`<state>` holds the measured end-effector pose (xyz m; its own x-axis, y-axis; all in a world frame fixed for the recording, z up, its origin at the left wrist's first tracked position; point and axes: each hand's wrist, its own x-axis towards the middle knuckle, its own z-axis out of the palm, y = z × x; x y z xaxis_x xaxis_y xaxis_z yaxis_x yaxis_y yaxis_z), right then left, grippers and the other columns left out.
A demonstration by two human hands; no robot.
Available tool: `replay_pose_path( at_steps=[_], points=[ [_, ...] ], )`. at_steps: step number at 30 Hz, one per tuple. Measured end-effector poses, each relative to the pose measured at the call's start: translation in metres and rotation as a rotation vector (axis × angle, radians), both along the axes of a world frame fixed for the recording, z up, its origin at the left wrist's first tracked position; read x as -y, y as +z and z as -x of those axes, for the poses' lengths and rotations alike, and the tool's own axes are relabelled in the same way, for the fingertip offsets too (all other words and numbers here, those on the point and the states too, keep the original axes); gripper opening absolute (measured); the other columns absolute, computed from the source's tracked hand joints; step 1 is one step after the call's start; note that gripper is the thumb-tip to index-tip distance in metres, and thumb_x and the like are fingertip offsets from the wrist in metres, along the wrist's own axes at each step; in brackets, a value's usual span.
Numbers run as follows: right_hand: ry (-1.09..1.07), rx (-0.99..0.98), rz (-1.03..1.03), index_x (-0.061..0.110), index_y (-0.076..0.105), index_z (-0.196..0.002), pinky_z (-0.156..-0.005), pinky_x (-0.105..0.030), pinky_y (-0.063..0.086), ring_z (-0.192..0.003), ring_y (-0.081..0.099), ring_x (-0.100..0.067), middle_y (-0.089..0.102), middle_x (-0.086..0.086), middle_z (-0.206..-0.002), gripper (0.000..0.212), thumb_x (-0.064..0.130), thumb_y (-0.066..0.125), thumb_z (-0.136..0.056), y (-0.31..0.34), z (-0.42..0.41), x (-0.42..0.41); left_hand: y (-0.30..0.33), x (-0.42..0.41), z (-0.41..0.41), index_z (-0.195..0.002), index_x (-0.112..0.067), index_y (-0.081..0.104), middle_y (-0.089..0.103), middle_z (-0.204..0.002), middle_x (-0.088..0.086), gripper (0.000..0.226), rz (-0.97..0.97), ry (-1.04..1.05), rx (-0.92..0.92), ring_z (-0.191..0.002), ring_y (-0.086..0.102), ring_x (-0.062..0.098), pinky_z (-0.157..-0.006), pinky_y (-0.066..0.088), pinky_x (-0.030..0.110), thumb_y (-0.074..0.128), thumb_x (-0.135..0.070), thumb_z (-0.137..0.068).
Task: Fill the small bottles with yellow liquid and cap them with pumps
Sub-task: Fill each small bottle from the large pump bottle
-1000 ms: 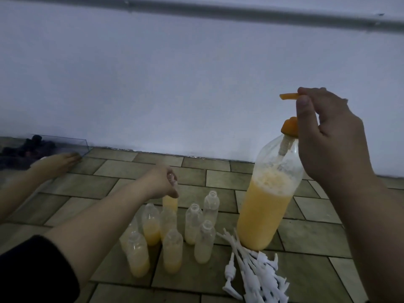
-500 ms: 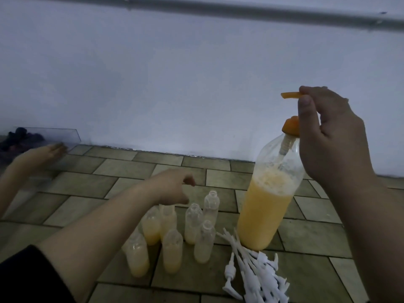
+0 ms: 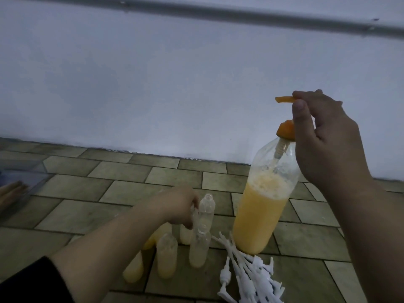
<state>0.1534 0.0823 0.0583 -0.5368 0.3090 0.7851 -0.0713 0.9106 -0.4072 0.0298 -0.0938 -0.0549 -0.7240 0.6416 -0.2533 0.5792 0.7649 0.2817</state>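
Your right hand (image 3: 328, 145) is curled over the orange pump head (image 3: 284, 99) of the large bottle of yellow liquid (image 3: 260, 213), thumb and fingers pinching the spout from above. That big bottle stands upright on the tiled floor (image 3: 122, 169), a bit over half full, with foam on top of the liquid.

Just left of the large bottle stands the cluster of small bottles (image 3: 166, 256); several hold pale yellow liquid, and none has a pump on it. Your left hand (image 3: 177, 206) is down among them, fingers curled around an empty small clear bottle (image 3: 206, 206) at the back of the cluster.

The white pumps (image 3: 251, 278) lie in a loose heap on the floor, right at the foot of the large bottle on the side nearer you.

Far left of the large bottle, a clear plastic container (image 3: 24, 173) sits blurred at the frame edge.
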Motion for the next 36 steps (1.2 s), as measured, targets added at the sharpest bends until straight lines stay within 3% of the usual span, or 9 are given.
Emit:
replay_pose_path(
  at_steps=[2,5,9,12,18,21,27,34,36],
  points=[
    [-0.007,0.037,-0.041,0.015,0.057,-0.124,-0.118,-0.035,0.013,-0.140,0.028,-0.015,0.054,0.012,-0.123,0.045,0.040,0.029,-0.100,0.001,0.000,-0.007,0.021,0.010,0.003,-0.120,-0.026,0.056,0.056,-0.106,-0.008,0.045,-0.077,0.011,-0.024,-0.091,0.053,0.009,-0.066,0.041,0.017,0.073,-0.025,-0.078],
    [0.005,0.061,-0.093,0.018,0.053,-0.131,-0.115,-0.022,0.004,-0.141,0.021,-0.010,0.050,0.002,-0.139,0.050,0.045,0.026,-0.099,-0.001,0.001,-0.017,0.060,0.036,0.013,-0.105,-0.029,0.064,0.061,-0.093,-0.013,0.037,-0.352,0.089,-0.081,-0.082,0.058,0.004,-0.062,0.041,0.017,0.078,-0.031,-0.071],
    [0.031,0.036,-0.081,0.018,0.050,-0.133,-0.116,-0.024,0.008,-0.140,0.023,-0.007,0.050,0.002,-0.139,0.048,0.042,0.026,-0.099,-0.007,0.006,-0.020,0.086,0.038,0.014,-0.097,-0.016,0.070,0.072,-0.090,-0.006,0.035,-1.164,0.187,0.231,-0.089,0.067,0.009,-0.087,0.050,0.029,0.077,-0.031,-0.067],
    [0.044,0.005,-0.041,0.018,0.050,-0.133,-0.118,-0.033,0.014,-0.141,0.027,-0.012,0.051,0.001,-0.138,0.046,0.040,0.028,-0.100,-0.010,0.009,-0.020,0.089,0.005,0.001,-0.098,-0.016,0.065,0.068,-0.095,-0.001,0.032,-1.434,0.187,0.428,-0.094,0.066,0.018,-0.090,0.053,0.038,0.062,-0.041,-0.078],
    [0.025,-0.002,-0.051,0.020,0.049,-0.134,-0.114,-0.019,0.007,-0.141,0.026,-0.011,0.049,0.002,-0.140,0.047,0.041,0.026,-0.099,-0.013,0.010,-0.020,0.096,-0.042,-0.020,-0.119,-0.019,0.045,0.057,-0.108,-0.001,0.058,-1.062,-0.098,0.063,-0.088,0.057,0.012,-0.075,0.049,0.031,0.042,-0.060,-0.079],
    [0.021,-0.009,-0.053,0.019,0.049,-0.134,-0.115,-0.022,0.008,-0.142,0.026,-0.013,0.048,0.002,-0.140,0.046,0.040,0.027,-0.099,-0.014,0.011,-0.019,0.100,-0.053,-0.021,-0.129,-0.023,0.034,0.044,-0.129,-0.004,0.044,-0.872,-0.139,-0.053,-0.103,0.048,0.009,-0.078,0.040,0.023,0.043,-0.046,-0.093],
    [0.010,-0.013,-0.047,0.022,0.048,-0.134,-0.113,-0.017,0.006,-0.142,0.024,-0.013,0.048,0.002,-0.141,0.048,0.045,0.025,-0.098,-0.017,0.012,-0.020,0.111,-0.060,-0.024,-0.132,-0.022,0.037,0.045,-0.132,-0.006,0.041,-0.916,-0.132,-0.191,-0.104,0.045,0.004,-0.077,0.033,0.006,0.048,-0.035,-0.094],
    [-0.023,0.001,-0.041,0.024,0.046,-0.135,-0.111,-0.021,0.009,-0.143,0.024,-0.019,0.043,-0.001,-0.147,0.060,0.056,0.020,-0.092,-0.018,0.015,-0.019,0.116,-0.058,-0.026,-0.129,-0.022,0.044,0.053,-0.122,-0.006,0.042,-0.870,-0.133,-0.481,-0.100,0.049,0.009,-0.082,0.038,0.020,0.053,-0.037,-0.092],
    [-0.041,-0.012,-0.020,0.024,0.046,-0.134,-0.110,-0.015,0.006,-0.143,0.024,-0.019,0.042,-0.001,-0.147,0.061,0.058,0.021,-0.091,-0.022,0.017,-0.019,0.116,-0.059,-0.027,-0.128,-0.022,0.045,0.054,-0.120,-0.006,0.040,-0.847,-0.138,-0.543,-0.095,0.048,0.008,-0.080,0.037,0.020,0.054,-0.036,-0.092]
  ],
)
